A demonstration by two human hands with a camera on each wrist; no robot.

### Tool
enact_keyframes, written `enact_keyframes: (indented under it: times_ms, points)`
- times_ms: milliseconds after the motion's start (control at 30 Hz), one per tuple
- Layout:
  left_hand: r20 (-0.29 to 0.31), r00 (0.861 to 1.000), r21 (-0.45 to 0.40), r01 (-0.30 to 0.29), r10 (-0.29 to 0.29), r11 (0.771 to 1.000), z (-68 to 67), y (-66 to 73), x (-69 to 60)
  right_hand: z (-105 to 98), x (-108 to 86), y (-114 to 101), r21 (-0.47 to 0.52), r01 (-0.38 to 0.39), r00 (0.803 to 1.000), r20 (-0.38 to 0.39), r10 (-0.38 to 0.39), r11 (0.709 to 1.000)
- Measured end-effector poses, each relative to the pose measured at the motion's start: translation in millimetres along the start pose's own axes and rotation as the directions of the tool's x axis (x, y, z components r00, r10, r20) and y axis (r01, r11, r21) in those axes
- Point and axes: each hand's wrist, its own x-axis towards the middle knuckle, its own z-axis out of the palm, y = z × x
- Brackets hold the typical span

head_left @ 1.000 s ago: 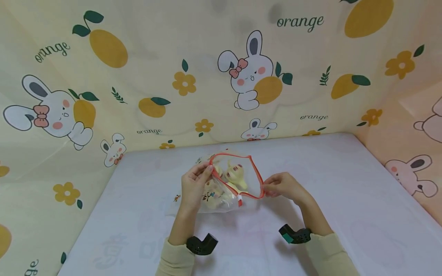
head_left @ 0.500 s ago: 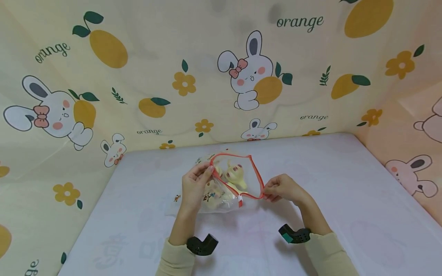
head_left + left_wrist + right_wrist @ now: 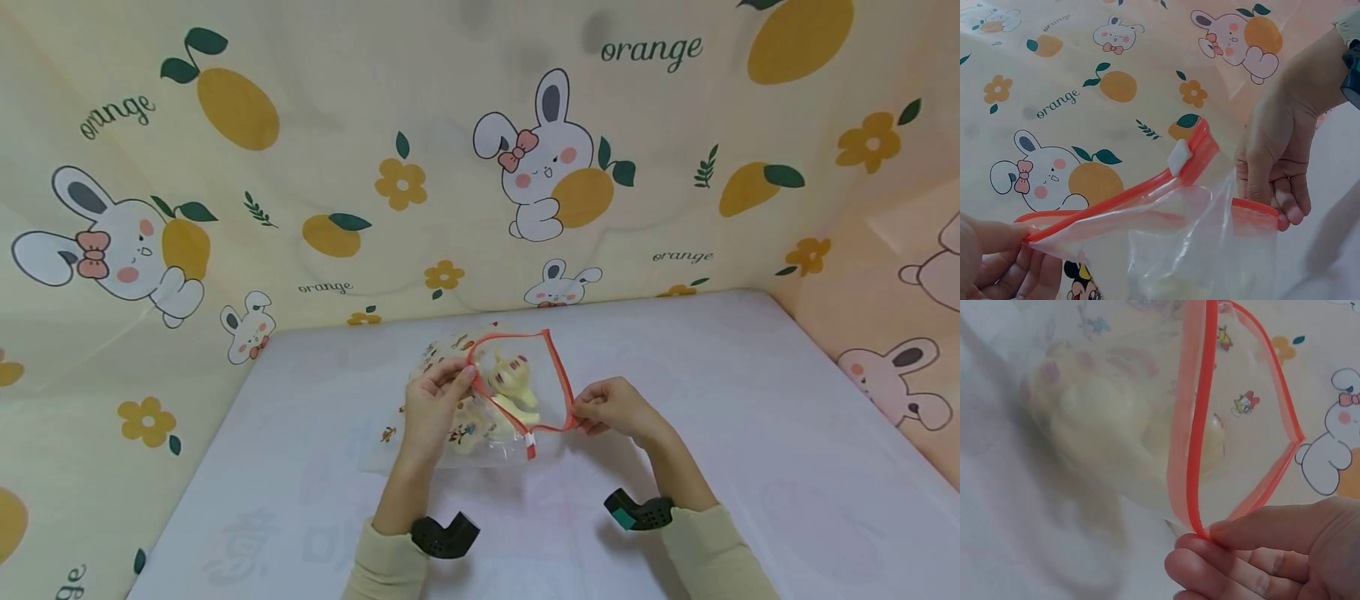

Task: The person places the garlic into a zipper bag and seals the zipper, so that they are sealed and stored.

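Note:
A clear plastic zip bag (image 3: 487,454) with small cartoon prints lies on the table, its mouth held wide apart. Orange-red zipper strips edge the mouth, and a white slider (image 3: 1179,157) sits near one end. Pale yellow toy figures (image 3: 512,377) with dark pinkish marks show inside the bag; their exact kind is unclear. My left hand (image 3: 437,408) pinches the left side of the zipper rim between thumb and fingers. At the opposite corner, my right hand (image 3: 617,408) pinches the rim, as the right wrist view shows closely. The bag's film blurs part of the contents.
A white-covered table (image 3: 300,467) extends around the bag. Behind it hangs a cream curtain (image 3: 450,83) printed with rabbits, oranges and flowers. Black wrist cameras (image 3: 446,535) are strapped to both forearms.
My left hand has shifted slightly right, carrying its side of the rim and the slider end along. The right hand pinches the corner a little lower than a second ago.

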Motion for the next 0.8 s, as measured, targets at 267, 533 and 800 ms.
enact_keyframes:
  times_ms: [267,533,800]
  points:
    - [0.024,0.999,0.026,0.02,-0.021,0.999,8.9,-5.5,-2.1,2,2.3,0,0.006,0.002,0.997,-0.071,-0.001,1.0]
    - [0.022,0.999,0.12,0.046,-0.049,0.992,21.6,-17.0,-1.1,3,4.9,5,0.024,0.003,0.99,-0.144,0.001,1.0]
    - [0.077,0.997,0.174,0.006,-0.02,0.985,31.9,-22.1,1.1,4,9.7,8,0.037,0.012,0.981,-0.192,-0.004,0.999]
